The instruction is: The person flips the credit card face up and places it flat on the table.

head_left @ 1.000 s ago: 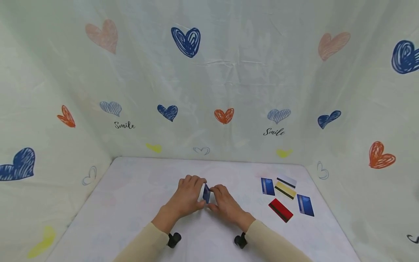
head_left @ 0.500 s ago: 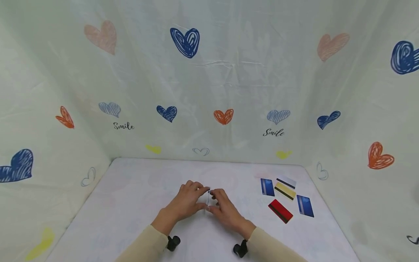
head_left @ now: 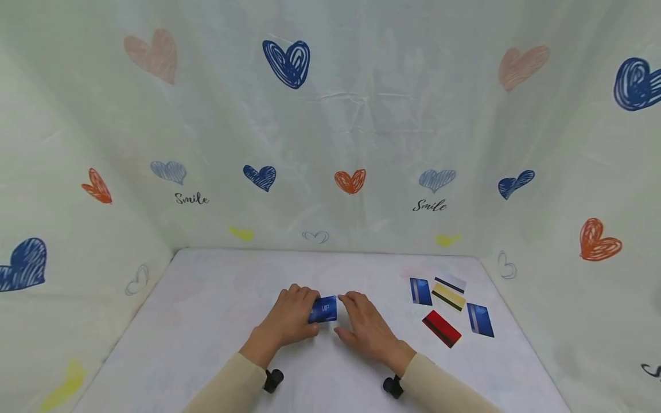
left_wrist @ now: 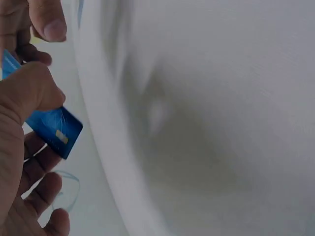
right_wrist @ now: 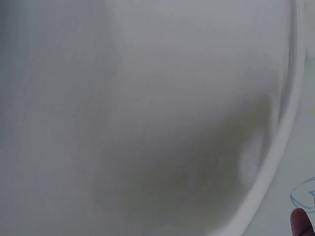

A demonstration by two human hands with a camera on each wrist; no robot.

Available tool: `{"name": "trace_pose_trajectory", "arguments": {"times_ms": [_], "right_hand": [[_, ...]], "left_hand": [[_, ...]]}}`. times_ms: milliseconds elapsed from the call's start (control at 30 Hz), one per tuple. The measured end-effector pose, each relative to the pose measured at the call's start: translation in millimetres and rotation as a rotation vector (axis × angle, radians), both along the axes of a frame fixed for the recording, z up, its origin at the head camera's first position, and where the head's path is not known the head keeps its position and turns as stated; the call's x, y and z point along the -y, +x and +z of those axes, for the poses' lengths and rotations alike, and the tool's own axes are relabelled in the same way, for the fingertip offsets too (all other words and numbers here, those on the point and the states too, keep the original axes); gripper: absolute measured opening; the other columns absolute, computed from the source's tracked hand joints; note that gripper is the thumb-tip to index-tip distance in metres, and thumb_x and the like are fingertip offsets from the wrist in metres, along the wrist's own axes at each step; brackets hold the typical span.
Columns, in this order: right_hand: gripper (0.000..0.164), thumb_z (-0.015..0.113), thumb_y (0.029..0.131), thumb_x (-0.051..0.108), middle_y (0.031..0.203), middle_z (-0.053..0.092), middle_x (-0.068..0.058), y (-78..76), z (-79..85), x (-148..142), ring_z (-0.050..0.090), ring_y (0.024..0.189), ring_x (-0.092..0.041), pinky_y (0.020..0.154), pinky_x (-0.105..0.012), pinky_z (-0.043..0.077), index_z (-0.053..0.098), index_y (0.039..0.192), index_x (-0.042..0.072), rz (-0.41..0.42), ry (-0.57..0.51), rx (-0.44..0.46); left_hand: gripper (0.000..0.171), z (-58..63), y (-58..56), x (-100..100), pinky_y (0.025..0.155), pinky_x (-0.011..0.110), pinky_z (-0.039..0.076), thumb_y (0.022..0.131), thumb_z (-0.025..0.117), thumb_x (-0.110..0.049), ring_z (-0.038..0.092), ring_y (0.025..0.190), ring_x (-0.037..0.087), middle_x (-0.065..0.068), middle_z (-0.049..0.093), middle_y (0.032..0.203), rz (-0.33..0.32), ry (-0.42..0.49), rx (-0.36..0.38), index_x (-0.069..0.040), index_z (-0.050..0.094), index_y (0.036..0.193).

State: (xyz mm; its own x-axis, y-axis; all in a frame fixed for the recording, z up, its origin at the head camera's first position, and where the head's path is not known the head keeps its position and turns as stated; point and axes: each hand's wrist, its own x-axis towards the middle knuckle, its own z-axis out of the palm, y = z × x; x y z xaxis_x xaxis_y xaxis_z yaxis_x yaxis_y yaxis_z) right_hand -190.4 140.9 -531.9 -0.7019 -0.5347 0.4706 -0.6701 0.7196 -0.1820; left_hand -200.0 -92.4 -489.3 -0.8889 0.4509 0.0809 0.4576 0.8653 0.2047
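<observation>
A blue card with "VIP" on it point(head_left: 323, 309) stands above the middle of the table. My left hand point(head_left: 290, 314) pinches it by its left part, with the thumb across its face in the left wrist view. There, a gold chip shows on the card's free corner point(left_wrist: 61, 135). My right hand point(head_left: 369, 328) is just right of the card, thumb and forefinger spread apart, with nothing held between them. In the right wrist view only one fingertip point(right_wrist: 301, 222) shows, at the lower right corner.
On the right of the white table point(head_left: 232, 275) lie several cards: a blue one point(head_left: 420, 291), a silver one point(head_left: 451, 282), a gold one point(head_left: 448, 296), a red one point(head_left: 442, 328) and another blue one point(head_left: 481, 320). A heart-printed curtain point(head_left: 387, 132) hangs behind.
The card, edge-on half a second ago, has turned so its "VIP" face shows. My right hand has drawn slightly right and its fingers have opened off the card; my left hand keeps holding it.
</observation>
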Motion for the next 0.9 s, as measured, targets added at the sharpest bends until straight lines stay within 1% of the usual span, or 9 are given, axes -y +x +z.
{"name": "trace_pose_trajectory", "arguments": {"times_ms": [67, 167, 233, 333, 467, 667, 900], "right_hand": [[0.076, 0.088, 0.085, 0.040, 0.134, 0.056, -0.012, -1.6, 1.6, -3.4, 0.059, 0.121, -0.025, 0.103, -0.042, 0.055, 0.055, 0.142, 0.002, -0.012, 0.047, -0.035], [0.079, 0.087, 0.084, 0.048, 0.134, 0.056, -0.011, -4.2, 4.6, -3.9, 0.059, 0.120, -0.024, 0.102, -0.042, 0.055, 0.055, 0.142, 0.004, -0.021, 0.111, -0.052], [0.077, 0.085, 0.084, 0.050, 0.134, 0.057, -0.009, -5.7, 6.6, -2.2, 0.059, 0.118, -0.023, 0.100, -0.041, 0.055, 0.056, 0.141, 0.006, -0.029, 0.150, -0.050], [0.073, 0.084, 0.085, 0.052, 0.131, 0.059, -0.006, -7.0, 9.5, 0.6, 0.059, 0.116, -0.021, 0.096, -0.038, 0.054, 0.059, 0.137, 0.008, -0.044, 0.200, -0.054], [0.068, 0.084, 0.085, 0.051, 0.127, 0.061, -0.004, -8.4, 11.7, 3.9, 0.058, 0.115, -0.019, 0.092, -0.036, 0.053, 0.062, 0.133, 0.009, -0.053, 0.239, -0.065], [0.063, 0.087, 0.084, 0.047, 0.123, 0.062, -0.003, -9.7, 12.2, 6.9, 0.058, 0.110, -0.018, 0.089, -0.035, 0.052, 0.064, 0.129, 0.009, -0.060, 0.249, -0.066], [0.059, 0.087, 0.087, 0.042, 0.124, 0.062, -0.004, -10.2, 11.0, 8.0, 0.060, 0.111, -0.019, 0.093, -0.037, 0.053, 0.064, 0.130, 0.009, -0.071, 0.190, 0.003]], "left_hand": [[0.065, -3.1, 0.3, 2.1, 0.104, 0.051, 0.046, 0.082, 0.087, -0.038, 0.053, 0.117, 0.027, 0.007, 0.066, 0.129, 0.009, -0.028, -0.025, -0.010, 0.061, 0.135], [0.065, -6.1, 1.2, 4.2, 0.101, 0.049, 0.046, 0.081, 0.087, -0.038, 0.053, 0.116, 0.027, 0.006, 0.066, 0.127, 0.004, -0.044, -0.068, -0.010, 0.061, 0.134], [0.065, -7.7, 1.5, 4.4, 0.099, 0.048, 0.046, 0.080, 0.088, -0.038, 0.053, 0.114, 0.026, 0.006, 0.066, 0.125, -0.003, -0.045, -0.087, -0.010, 0.062, 0.132], [0.065, -9.9, 1.8, 3.6, 0.097, 0.047, 0.045, 0.079, 0.089, -0.038, 0.053, 0.113, 0.025, 0.005, 0.066, 0.125, -0.011, -0.055, -0.095, -0.010, 0.062, 0.132], [0.064, -12.6, 0.7, 2.1, 0.096, 0.046, 0.045, 0.079, 0.088, -0.037, 0.052, 0.111, 0.025, 0.005, 0.066, 0.124, -0.018, -0.067, -0.105, -0.011, 0.062, 0.131], [0.064, -14.7, -0.6, 1.6, 0.094, 0.047, 0.044, 0.078, 0.088, -0.036, 0.051, 0.110, 0.025, 0.005, 0.066, 0.122, -0.020, -0.066, -0.135, -0.010, 0.062, 0.130], [0.070, -18.3, 2.3, 7.9, 0.095, 0.048, 0.044, 0.077, 0.093, -0.040, 0.052, 0.116, 0.028, 0.007, 0.066, 0.126, 0.046, -0.033, -0.146, -0.009, 0.063, 0.132]]}}
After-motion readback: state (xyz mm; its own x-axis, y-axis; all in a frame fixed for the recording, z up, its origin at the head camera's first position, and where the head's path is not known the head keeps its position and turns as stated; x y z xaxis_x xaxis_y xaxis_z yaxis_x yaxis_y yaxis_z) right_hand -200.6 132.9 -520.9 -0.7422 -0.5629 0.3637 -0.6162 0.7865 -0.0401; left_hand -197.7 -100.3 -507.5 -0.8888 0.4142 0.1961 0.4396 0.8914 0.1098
